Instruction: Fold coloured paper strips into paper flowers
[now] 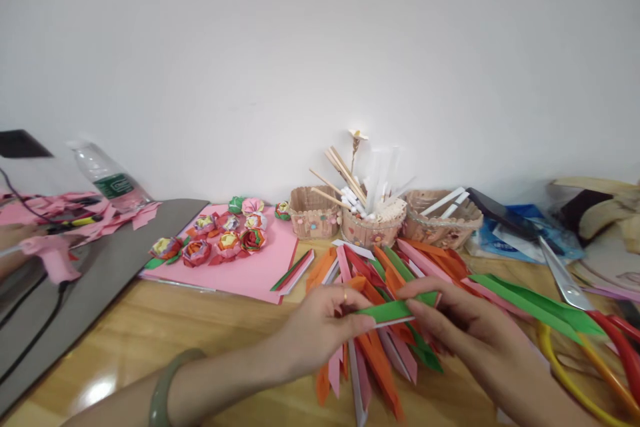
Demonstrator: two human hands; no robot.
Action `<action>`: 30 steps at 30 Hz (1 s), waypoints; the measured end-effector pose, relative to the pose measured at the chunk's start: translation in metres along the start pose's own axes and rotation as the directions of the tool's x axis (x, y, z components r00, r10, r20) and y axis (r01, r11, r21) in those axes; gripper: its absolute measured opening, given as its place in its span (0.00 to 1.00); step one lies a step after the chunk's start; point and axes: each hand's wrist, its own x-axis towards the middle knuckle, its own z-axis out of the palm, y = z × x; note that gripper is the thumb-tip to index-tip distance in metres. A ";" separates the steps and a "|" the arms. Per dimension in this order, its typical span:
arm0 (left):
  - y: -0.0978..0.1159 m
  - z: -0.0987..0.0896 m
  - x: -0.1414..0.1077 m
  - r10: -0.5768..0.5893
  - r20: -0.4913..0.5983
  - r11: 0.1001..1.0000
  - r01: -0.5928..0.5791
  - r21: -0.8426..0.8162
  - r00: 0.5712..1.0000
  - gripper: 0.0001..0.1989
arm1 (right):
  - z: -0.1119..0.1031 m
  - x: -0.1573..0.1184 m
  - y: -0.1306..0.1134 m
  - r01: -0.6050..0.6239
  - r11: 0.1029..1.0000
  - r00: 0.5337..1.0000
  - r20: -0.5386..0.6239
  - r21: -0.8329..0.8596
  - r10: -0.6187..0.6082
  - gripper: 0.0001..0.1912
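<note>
A folded strip of green paper (393,311) with a pale underside is stretched between both hands. My left hand (330,317) pinches its left end between thumb and fingers. At the other end, my right hand (453,320) grips it with thumb and fingertips. Directly beneath the hands lies a loose pile of folded paper strips (380,360) in orange, pink, red and green. A longer green folded paper (535,300) rests to the right of my right hand. One small folded stack (294,273) sits beyond my left hand.
Paper flowers (229,242) stand on pink sheets (260,273) at left. Three small baskets (373,230) with sticks and tubes line the wall. Scissors (565,273) with red handles lie at right. Far left, another person's hand (13,243) is by a pink glue gun (53,257); a bottle (110,177) leans behind.
</note>
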 end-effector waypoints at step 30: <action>-0.067 -0.125 -0.081 -0.230 -0.389 0.905 0.343 0.251 0.892 0.13 | 0.004 0.013 0.001 -0.070 0.996 0.996 -0.066 -0.051 0.067 0.16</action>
